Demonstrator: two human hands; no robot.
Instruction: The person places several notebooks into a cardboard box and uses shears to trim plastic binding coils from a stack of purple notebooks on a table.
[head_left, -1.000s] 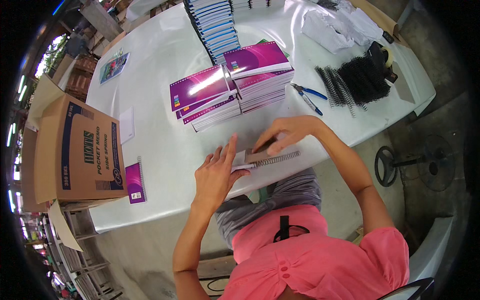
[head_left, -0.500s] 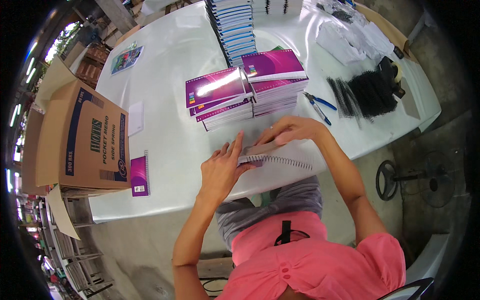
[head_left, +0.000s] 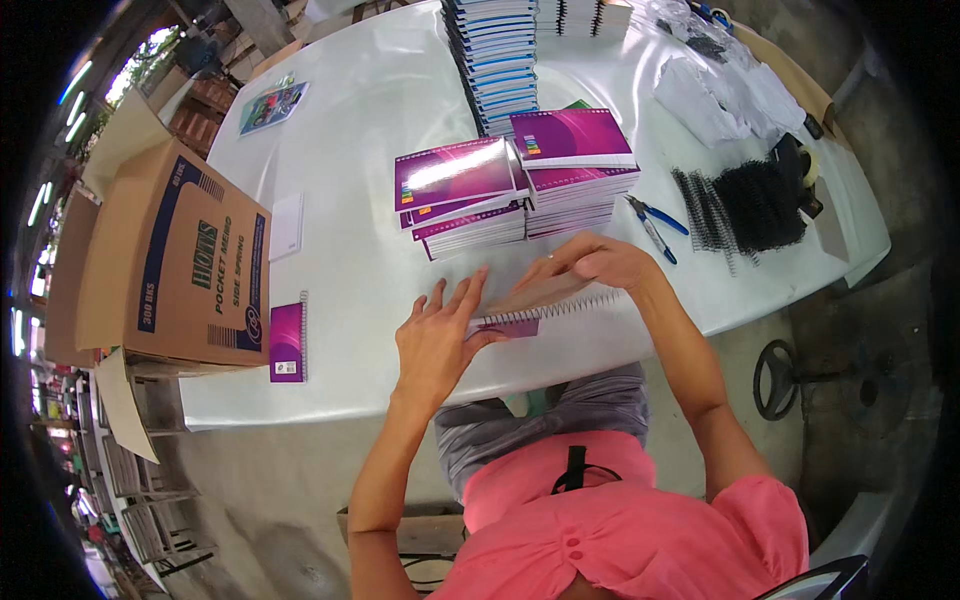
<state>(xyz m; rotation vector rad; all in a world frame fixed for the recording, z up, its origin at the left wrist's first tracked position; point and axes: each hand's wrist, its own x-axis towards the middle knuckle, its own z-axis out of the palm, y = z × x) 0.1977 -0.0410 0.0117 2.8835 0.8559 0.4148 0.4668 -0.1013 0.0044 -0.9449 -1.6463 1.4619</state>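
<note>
A small purple-covered notebook point(head_left: 520, 328) is at the near edge of the white table. My left hand point(head_left: 435, 335) is closed on its left end, thumb on the near side and fingers behind. A dark wire coil point(head_left: 575, 308) runs along its bound edge, with a loose length sticking out to the right. My right hand point(head_left: 600, 262) is closed over a flat tan piece point(head_left: 550, 293) just behind the coil. Whether this piece belongs to the notebook, I cannot tell. The right fingertips are partly hidden.
Purple notebooks stand in two stacks point(head_left: 575, 185) beyond my hands, before a tall stack of coil-bound books point(head_left: 497, 70). Blue-handled pliers point(head_left: 655, 225) and a heap of black coils point(head_left: 755, 215) lie right. At left are an open carton point(head_left: 190, 265) and a finished-looking notebook point(head_left: 288, 342).
The coil's loose end has tilted upward, and more of the purple cover shows below it. My right hand stays over the coil. The whole view has shifted slightly.
</note>
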